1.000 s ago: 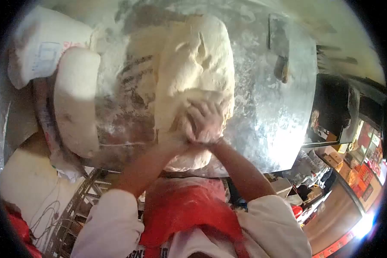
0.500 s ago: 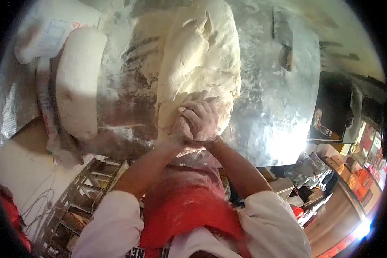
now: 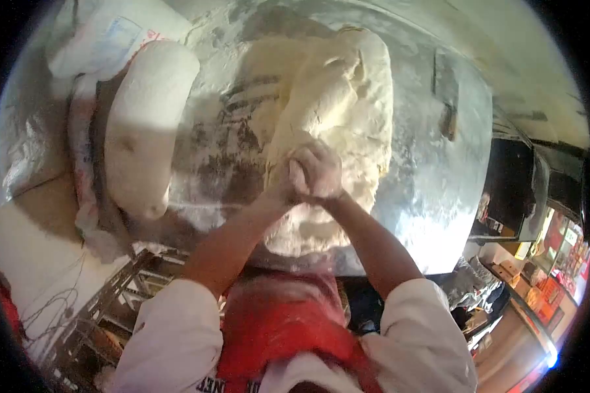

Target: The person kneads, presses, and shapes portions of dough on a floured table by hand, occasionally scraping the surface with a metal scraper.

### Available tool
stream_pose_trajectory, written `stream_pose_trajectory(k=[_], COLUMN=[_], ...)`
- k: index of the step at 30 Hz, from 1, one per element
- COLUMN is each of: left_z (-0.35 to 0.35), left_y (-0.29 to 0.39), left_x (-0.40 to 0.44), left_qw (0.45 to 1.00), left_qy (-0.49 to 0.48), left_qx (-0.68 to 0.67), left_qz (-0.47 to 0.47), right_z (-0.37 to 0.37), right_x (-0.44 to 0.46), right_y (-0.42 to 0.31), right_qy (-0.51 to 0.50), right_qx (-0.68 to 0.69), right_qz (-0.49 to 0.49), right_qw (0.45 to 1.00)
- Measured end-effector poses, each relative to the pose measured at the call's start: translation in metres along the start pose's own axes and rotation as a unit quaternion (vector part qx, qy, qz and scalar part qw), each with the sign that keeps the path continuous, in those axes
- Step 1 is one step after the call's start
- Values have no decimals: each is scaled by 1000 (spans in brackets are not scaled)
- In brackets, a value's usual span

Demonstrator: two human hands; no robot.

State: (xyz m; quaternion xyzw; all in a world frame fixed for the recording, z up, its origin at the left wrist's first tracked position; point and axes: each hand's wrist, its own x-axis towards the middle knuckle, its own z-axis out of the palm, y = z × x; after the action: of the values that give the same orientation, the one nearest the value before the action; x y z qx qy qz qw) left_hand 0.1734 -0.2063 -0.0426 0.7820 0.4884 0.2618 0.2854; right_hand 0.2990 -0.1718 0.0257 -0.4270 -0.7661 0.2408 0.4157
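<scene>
a: main thing?

b: the big dough slab (image 3: 337,98), lying lengthwise on the tabletop (image 3: 426,177), near end close to the front edge.

a: hands?

b: pressed together on the slab, right hand (image 3: 322,169) seemingly on top, fingers curled in. left hand (image 3: 296,178) mostly covered, can't tell its finger shape. no pinch visible.

a: what could go wrong?

b: a hard forward shove could tear the slab; its surface is already creased and lumpy. if it's tacky, it could cling to the hands or to thinly floured metal. pushing off-center could let the knuckles skid off one side.

a: front edge?

b: dragging it backward could put dough over the edge, against the red apron (image 3: 282,334).

a: around it?

b: smooth dough roll (image 3: 147,118) to the left, beside a printed sack (image 3: 121,39); sideways spread could close that gap. flat-bladed tool (image 3: 446,82) off right, well apart, low risk.
</scene>
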Motion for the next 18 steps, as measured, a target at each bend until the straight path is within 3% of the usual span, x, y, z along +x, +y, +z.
stream_pose_trajectory(k=[1,3,5,7,8,9,10,11,12,13,14,15,16,17,18], left_z=[38,-17,11,7,-18,-44,-65,-83,-27,32,26,-10,-30,-24,-18], left_y=[-16,-7,-25,-18,-6,6,18,31,-16,-63,-53,-25,-12,-8,2], left_x=[-14,-16,-8,13,28,39,51,66,86,105,114,129,138,127,118], left_qw=[992,964,981,988,953,867,734,841,867,890,885,954,981,979,981], left_qy=[85,-154,-106,-62,-83,-106,-123,-105,-86,-68,-74,-124,-165,-168,-28], left_qx=[39,-163,-81,-11,-226,-431,-614,-502,-458,-414,-419,-232,-31,-29,-39], left_qz=[-89,-145,-141,-141,-185,-228,-263,-174,-177,-178,-187,-147,-97,-110,-185], right_z=[7,11,1,-2,-5,-16,-32,-39,-37,-32,-26,-18,-12,-8,-11], right_x=[2,-1,15,15,19,37,67,85,89,92,89,84,81,74,76], right_y=[15,8,-11,-11,-5,-5,-7,0,18,40,63,84,100,100,90], right_qy=[-7,-8,2,-41,-97,-97,-187,-276,-281,-180,-78,-85,-38,7,-51], right_qx=[0,-56,-81,-77,-81,-81,-118,-152,-150,-145,-138,-133,-145,-149,-180], right_qz=[2,-3,-17,40,90,95,148,200,209,132,54,60,13,-31,29], right_qw=[1000,998,997,995,988,987,964,928,925,964,986,986,989,988,982])
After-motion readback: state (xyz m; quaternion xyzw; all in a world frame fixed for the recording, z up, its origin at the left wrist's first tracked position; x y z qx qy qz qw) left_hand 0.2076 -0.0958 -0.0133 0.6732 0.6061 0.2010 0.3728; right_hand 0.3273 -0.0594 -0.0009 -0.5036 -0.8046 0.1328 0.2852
